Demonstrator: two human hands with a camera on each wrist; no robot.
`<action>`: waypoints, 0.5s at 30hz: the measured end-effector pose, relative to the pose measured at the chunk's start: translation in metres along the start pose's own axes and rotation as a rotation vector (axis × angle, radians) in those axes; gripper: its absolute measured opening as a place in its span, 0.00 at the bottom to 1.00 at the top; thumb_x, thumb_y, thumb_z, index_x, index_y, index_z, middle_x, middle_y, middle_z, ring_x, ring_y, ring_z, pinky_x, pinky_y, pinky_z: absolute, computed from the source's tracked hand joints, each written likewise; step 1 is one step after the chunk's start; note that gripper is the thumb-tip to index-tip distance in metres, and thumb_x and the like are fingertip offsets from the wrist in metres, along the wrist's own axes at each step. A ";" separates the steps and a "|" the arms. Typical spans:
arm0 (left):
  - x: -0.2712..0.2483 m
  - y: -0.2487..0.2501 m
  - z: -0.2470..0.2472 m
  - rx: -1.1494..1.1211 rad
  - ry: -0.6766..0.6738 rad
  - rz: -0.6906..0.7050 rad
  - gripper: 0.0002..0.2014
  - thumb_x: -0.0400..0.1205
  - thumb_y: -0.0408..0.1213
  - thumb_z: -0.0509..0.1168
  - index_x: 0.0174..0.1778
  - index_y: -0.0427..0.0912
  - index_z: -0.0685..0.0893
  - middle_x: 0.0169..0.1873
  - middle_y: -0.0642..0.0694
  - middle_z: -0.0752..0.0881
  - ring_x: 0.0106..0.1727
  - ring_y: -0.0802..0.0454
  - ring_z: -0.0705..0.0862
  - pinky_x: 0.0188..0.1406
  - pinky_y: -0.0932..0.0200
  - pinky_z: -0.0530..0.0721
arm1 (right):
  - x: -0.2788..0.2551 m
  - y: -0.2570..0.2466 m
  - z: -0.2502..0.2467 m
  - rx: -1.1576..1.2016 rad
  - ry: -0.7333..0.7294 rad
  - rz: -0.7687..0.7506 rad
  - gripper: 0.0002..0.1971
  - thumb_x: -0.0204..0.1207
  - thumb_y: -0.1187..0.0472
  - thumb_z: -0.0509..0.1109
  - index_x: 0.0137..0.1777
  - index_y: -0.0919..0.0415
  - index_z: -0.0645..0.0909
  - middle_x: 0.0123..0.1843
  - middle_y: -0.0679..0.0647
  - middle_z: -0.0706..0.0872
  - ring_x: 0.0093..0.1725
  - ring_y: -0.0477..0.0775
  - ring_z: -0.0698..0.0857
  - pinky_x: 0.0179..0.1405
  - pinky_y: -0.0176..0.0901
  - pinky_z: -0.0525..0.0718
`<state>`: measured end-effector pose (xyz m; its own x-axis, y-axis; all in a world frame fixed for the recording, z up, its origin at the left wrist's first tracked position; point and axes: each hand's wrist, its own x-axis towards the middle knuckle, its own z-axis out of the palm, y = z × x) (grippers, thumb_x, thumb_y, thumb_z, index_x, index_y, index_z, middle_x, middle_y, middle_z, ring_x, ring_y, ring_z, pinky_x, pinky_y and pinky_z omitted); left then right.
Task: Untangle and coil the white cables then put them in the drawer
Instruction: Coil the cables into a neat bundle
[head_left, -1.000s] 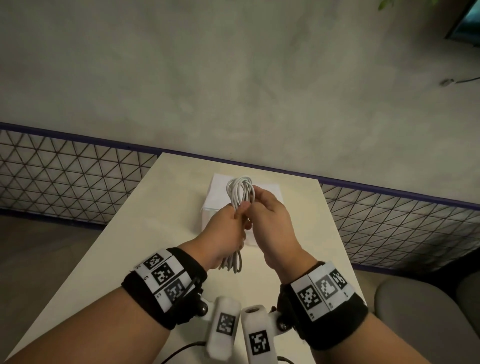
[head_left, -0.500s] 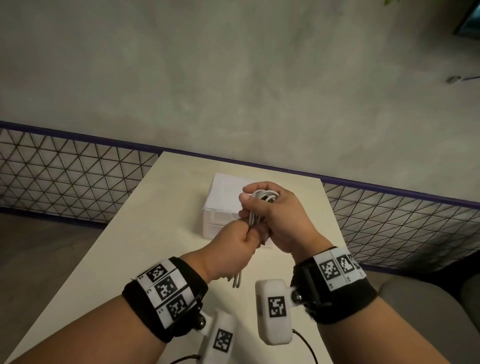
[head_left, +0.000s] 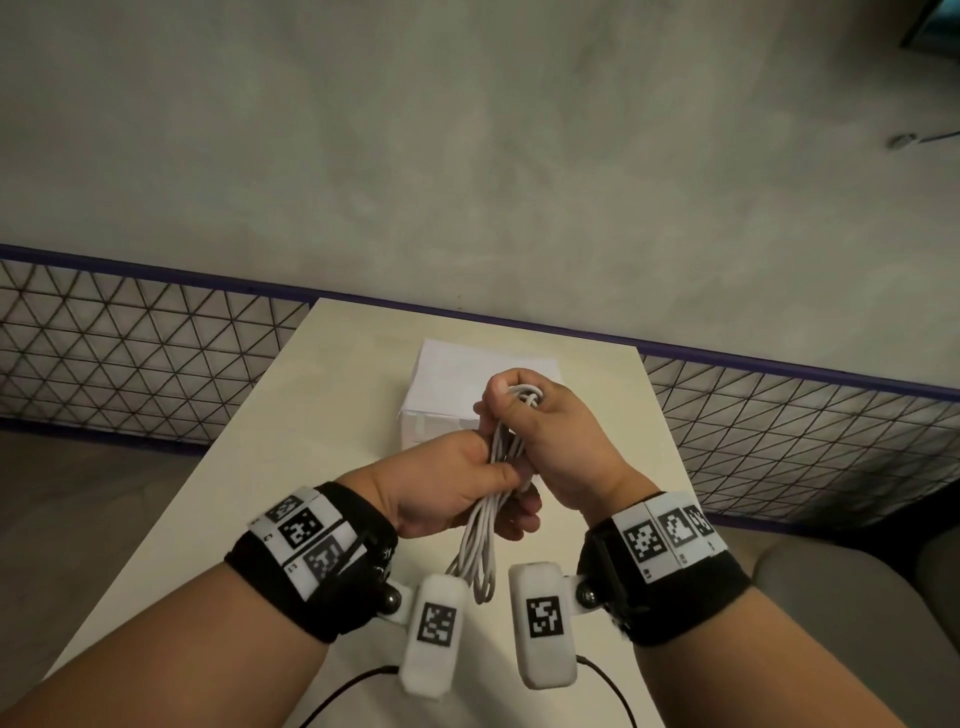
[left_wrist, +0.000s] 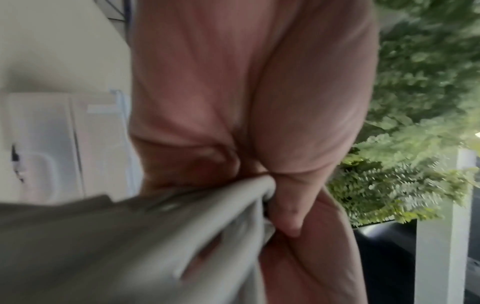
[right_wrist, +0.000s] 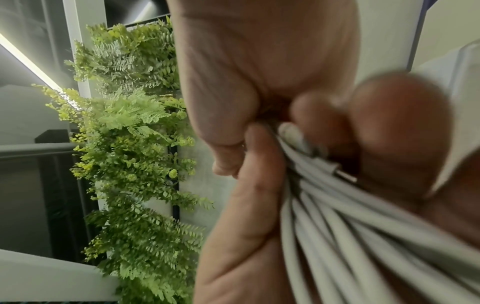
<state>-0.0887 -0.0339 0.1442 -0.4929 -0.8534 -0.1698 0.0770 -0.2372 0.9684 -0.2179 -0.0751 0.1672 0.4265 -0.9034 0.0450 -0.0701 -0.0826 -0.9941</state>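
A bundle of white cable (head_left: 485, 530) is held upright over the table between both hands. My left hand (head_left: 467, 483) grips the middle of the bundle, fingers curled round the strands (left_wrist: 182, 236). My right hand (head_left: 535, 415) is closed over the bundle's top end, where the upper loops (head_left: 522, 394) show above my fingers. The lower loops hang down between my wrists. In the right wrist view the strands (right_wrist: 350, 226) fan out from under my thumb and fingers. A small white drawer unit (head_left: 447, 389) stands on the table right behind my hands; its front looks closed in the left wrist view (left_wrist: 46, 144).
The cream table (head_left: 249, 493) is narrow, with its edges close on both sides and a wall with a mesh panel (head_left: 130, 353) beyond. A grey seat (head_left: 852, 613) is at lower right. Black wires (head_left: 343, 691) trail from the wrist cameras. Green foliage (right_wrist: 135, 144) fills the wrist views' background.
My right hand has moved from beside the bundle up over its top end and closed on the upper loops. More of the loops now hang below my left hand.
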 end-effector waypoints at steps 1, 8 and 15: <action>0.000 0.001 0.000 0.055 -0.015 0.019 0.10 0.86 0.33 0.56 0.54 0.34 0.81 0.42 0.42 0.88 0.44 0.47 0.90 0.47 0.53 0.88 | -0.001 -0.001 0.001 -0.013 -0.005 0.000 0.10 0.80 0.54 0.66 0.39 0.55 0.80 0.31 0.50 0.85 0.40 0.58 0.83 0.40 0.53 0.80; 0.005 -0.009 0.006 -0.206 -0.010 0.122 0.07 0.85 0.34 0.55 0.52 0.36 0.76 0.35 0.43 0.78 0.28 0.56 0.75 0.36 0.57 0.81 | 0.000 -0.007 -0.010 -0.038 -0.053 0.004 0.22 0.75 0.41 0.65 0.61 0.54 0.82 0.54 0.49 0.85 0.48 0.48 0.86 0.39 0.44 0.82; 0.003 -0.006 -0.004 -0.247 -0.038 0.116 0.11 0.83 0.39 0.57 0.56 0.36 0.77 0.35 0.46 0.80 0.31 0.55 0.75 0.40 0.56 0.80 | -0.008 -0.009 -0.036 0.035 -0.053 -0.081 0.20 0.70 0.55 0.73 0.63 0.55 0.84 0.52 0.52 0.91 0.48 0.50 0.87 0.57 0.51 0.84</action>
<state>-0.0871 -0.0372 0.1367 -0.5004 -0.8644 -0.0487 0.3413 -0.2486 0.9065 -0.2533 -0.0823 0.1794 0.4767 -0.8707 0.1211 -0.0018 -0.1388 -0.9903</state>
